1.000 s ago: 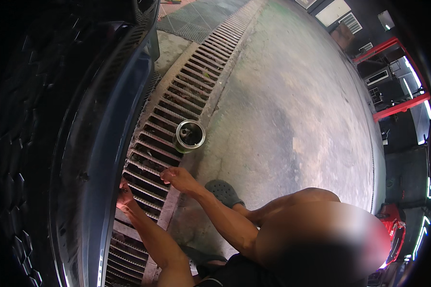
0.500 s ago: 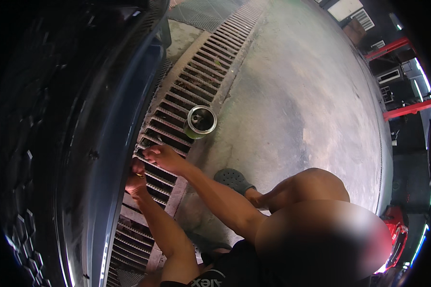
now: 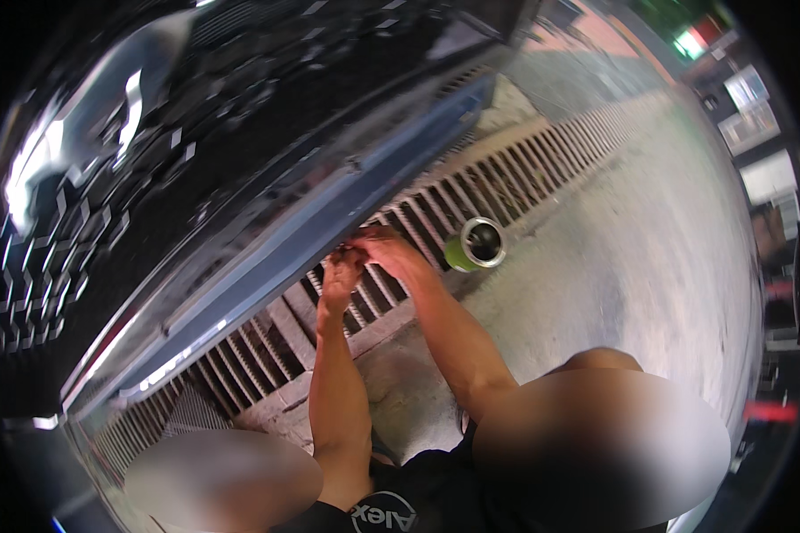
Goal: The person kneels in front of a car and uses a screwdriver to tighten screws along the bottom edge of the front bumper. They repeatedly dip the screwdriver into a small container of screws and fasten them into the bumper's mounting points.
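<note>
Both my hands meet low at the under edge of a car's front bumper (image 3: 267, 209), where a blue-grey lower strip (image 3: 240, 311) runs along it. My left hand (image 3: 340, 277) is closed, its fingers curled upward near that edge. My right hand (image 3: 384, 246) bends over from the right, its fingertips drawn together against the left fingers. Whatever lies between the fingers is too small and blurred to name. To the right of my hands stands an open green can (image 3: 462, 256) with a silver rim and a dark inside.
Beneath my hands a slatted metal drain grate (image 3: 516, 173) runs along the floor, beside the grey concrete (image 3: 587, 284). The car's dark honeycomb grille (image 3: 40, 275) fills the left. Shelves and equipment line the far right side.
My view has swung, so the bumper now slants across the picture and the can sits farther right. My hands, slightly apart before, have come together at the bumper's lower edge.
</note>
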`<action>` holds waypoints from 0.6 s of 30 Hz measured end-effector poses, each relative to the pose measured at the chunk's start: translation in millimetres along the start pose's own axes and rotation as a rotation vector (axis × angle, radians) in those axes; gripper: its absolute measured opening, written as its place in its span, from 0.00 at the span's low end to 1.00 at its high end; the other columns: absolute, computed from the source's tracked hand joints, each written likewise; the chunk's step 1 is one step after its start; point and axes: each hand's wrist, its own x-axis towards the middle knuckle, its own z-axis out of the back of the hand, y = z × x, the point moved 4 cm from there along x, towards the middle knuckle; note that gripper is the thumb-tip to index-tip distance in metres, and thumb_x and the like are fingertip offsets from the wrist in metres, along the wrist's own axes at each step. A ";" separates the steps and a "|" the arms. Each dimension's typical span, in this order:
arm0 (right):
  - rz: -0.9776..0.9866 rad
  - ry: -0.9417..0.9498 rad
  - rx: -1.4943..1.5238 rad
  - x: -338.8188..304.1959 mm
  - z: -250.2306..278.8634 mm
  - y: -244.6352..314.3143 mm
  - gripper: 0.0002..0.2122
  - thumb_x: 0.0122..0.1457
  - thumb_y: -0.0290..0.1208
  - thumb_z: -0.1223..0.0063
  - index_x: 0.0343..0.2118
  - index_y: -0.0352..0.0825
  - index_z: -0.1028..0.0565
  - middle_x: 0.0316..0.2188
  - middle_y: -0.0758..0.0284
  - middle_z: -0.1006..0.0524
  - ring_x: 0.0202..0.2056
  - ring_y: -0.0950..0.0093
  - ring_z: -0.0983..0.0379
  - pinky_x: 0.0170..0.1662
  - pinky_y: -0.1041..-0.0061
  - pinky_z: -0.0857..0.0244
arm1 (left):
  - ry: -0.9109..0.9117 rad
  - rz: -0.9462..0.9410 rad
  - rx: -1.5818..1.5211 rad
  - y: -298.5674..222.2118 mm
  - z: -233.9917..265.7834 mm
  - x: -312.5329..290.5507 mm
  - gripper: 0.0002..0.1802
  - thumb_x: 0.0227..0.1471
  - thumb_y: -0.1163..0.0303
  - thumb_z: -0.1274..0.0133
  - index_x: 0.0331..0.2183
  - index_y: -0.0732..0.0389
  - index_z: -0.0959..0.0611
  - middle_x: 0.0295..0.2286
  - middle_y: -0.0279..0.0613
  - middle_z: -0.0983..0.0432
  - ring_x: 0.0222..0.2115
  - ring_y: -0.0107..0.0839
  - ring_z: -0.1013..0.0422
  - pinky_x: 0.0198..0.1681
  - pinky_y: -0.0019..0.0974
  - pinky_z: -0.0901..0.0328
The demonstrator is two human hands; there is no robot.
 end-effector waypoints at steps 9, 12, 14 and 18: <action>-0.031 -0.057 -0.163 24.9 -13.8 -20.0 0.08 0.59 0.35 0.39 0.35 0.36 0.19 0.27 0.70 0.21 0.27 0.79 0.27 0.30 0.75 0.34 | -0.657 0.411 -0.105 -59.7 -18.1 -8.4 0.09 0.65 0.67 0.52 0.39 0.61 0.22 0.23 0.36 0.25 0.18 0.24 0.30 0.18 0.30 0.33; 0.007 -0.208 -0.077 34.4 -20.0 -19.1 0.05 0.61 0.33 0.39 0.33 0.38 0.21 0.27 0.70 0.22 0.28 0.78 0.27 0.32 0.76 0.33 | -0.679 0.477 0.032 -66.5 -15.8 -42.1 0.10 0.64 0.67 0.49 0.41 0.63 0.21 0.24 0.35 0.23 0.19 0.22 0.31 0.21 0.28 0.34; 0.011 0.021 0.167 49.1 -23.8 -27.4 0.03 0.62 0.30 0.40 0.37 0.39 0.22 0.31 0.71 0.22 0.32 0.79 0.27 0.34 0.76 0.33 | -0.754 0.323 0.140 -61.2 -17.1 -50.3 0.12 0.65 0.67 0.51 0.41 0.66 0.20 0.23 0.34 0.24 0.20 0.22 0.33 0.21 0.30 0.38; 0.040 0.274 0.495 59.4 -25.6 -28.1 0.04 0.63 0.26 0.45 0.40 0.38 0.24 0.34 0.72 0.22 0.34 0.76 0.26 0.37 0.75 0.31 | -0.849 0.152 0.047 -68.8 -43.7 -36.2 0.13 0.65 0.67 0.51 0.41 0.68 0.19 0.25 0.35 0.26 0.26 0.22 0.34 0.29 0.30 0.36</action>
